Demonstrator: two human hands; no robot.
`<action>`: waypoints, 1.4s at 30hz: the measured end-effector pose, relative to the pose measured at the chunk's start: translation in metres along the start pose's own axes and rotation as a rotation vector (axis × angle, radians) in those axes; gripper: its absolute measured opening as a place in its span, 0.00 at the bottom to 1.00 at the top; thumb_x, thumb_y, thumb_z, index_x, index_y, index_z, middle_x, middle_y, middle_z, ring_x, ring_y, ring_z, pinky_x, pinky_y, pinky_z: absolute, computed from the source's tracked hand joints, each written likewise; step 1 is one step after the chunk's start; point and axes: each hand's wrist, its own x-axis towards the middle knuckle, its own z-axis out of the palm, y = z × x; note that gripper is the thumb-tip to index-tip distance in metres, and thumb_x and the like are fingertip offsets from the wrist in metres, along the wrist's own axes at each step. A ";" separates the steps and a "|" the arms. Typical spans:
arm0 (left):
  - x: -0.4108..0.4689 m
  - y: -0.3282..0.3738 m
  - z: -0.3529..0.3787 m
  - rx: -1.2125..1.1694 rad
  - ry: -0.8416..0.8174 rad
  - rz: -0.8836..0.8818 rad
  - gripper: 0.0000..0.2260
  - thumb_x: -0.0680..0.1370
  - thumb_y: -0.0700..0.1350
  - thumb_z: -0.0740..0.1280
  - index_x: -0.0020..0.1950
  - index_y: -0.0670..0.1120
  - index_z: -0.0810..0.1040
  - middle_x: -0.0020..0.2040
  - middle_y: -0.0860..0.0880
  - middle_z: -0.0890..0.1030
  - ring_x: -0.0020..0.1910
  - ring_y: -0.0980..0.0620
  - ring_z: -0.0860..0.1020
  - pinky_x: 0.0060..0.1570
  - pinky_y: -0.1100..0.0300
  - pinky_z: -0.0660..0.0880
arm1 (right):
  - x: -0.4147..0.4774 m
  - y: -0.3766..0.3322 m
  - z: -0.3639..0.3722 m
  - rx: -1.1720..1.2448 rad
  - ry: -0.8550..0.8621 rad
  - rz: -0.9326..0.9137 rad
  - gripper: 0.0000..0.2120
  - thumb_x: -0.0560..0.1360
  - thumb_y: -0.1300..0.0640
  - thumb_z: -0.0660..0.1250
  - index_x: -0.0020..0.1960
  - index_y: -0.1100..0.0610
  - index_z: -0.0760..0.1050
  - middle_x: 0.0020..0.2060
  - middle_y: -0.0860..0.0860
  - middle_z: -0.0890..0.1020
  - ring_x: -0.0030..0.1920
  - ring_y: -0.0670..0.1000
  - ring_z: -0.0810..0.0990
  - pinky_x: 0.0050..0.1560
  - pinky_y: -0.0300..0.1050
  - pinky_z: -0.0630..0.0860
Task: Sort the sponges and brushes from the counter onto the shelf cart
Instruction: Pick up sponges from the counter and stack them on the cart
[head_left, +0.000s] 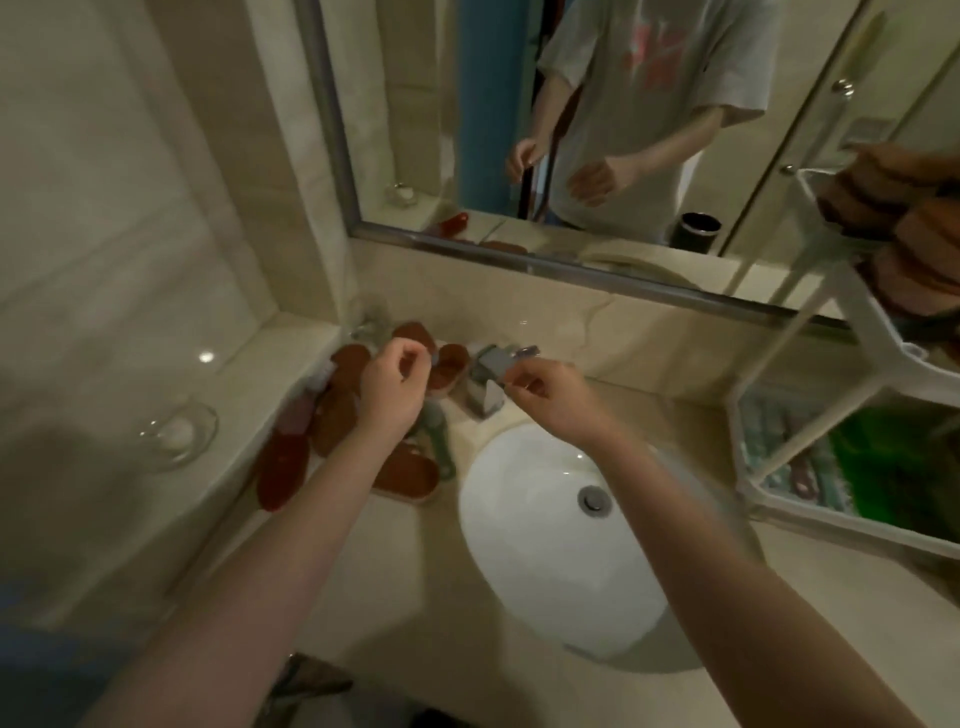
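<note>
Topping the shelf cart (866, 325), piled brown sponges (896, 208); green items (893, 462) below.

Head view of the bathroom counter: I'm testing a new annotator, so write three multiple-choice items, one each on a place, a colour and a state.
1. The reddish-brown oval sponges and brushes lie: A on the beige stone counter left of the white oval sink basin; B inside it; C on the floor.
2. The shelf cart's frame is: A black; B white; C red.
3. The basin is: A brimful; B towel-covered; C uncovered, drain showing.
Key: A, they crowd the counter beside the basin; B, its bars are white; C, the round metal drain is plainly visible.
</note>
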 end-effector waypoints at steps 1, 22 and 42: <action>0.002 -0.014 -0.010 0.015 0.017 -0.023 0.07 0.78 0.43 0.63 0.51 0.42 0.78 0.48 0.44 0.80 0.49 0.47 0.77 0.48 0.61 0.68 | 0.006 -0.005 0.015 -0.010 -0.031 -0.009 0.08 0.75 0.60 0.66 0.52 0.56 0.81 0.43 0.52 0.82 0.44 0.51 0.79 0.49 0.48 0.77; -0.021 -0.198 -0.099 0.323 -0.044 -0.497 0.20 0.71 0.46 0.71 0.60 0.41 0.73 0.57 0.41 0.76 0.55 0.42 0.76 0.54 0.51 0.73 | 0.034 -0.004 0.214 -0.527 -0.422 -0.049 0.33 0.74 0.39 0.63 0.74 0.48 0.57 0.66 0.54 0.71 0.60 0.57 0.74 0.55 0.50 0.75; 0.037 -0.163 0.007 0.450 -0.086 -0.531 0.39 0.70 0.55 0.72 0.73 0.39 0.57 0.67 0.37 0.68 0.65 0.38 0.69 0.60 0.46 0.71 | 0.036 0.006 0.131 0.046 -0.103 0.230 0.29 0.68 0.45 0.73 0.66 0.51 0.68 0.54 0.49 0.74 0.52 0.51 0.74 0.50 0.47 0.76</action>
